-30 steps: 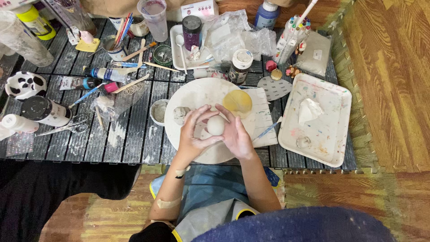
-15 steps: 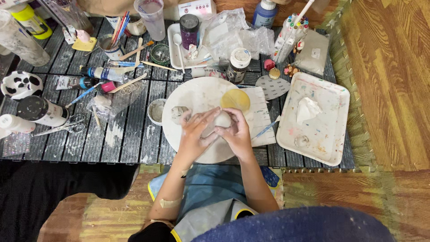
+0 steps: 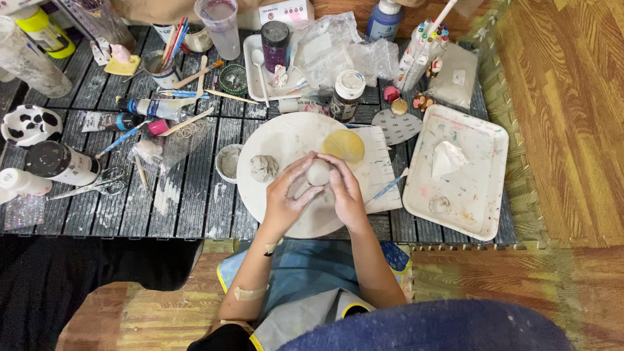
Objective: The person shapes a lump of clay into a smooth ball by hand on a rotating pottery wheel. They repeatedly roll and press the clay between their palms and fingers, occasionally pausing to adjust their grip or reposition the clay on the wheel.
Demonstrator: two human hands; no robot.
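A: Hands? Note the grip.

B: Left hand (image 3: 286, 198) and right hand (image 3: 344, 190) both clamped on a pale clay ball (image 3: 318, 171), fingers curled round it from either side.

A: Location of the ball?

B: Held just above the round white board (image 3: 286, 140) on the dark slatted table (image 3: 188, 195). Grey clay lump (image 3: 263, 168) to its left, yellow sponge (image 3: 344, 144) just behind, white tray (image 3: 484, 195) to the right.
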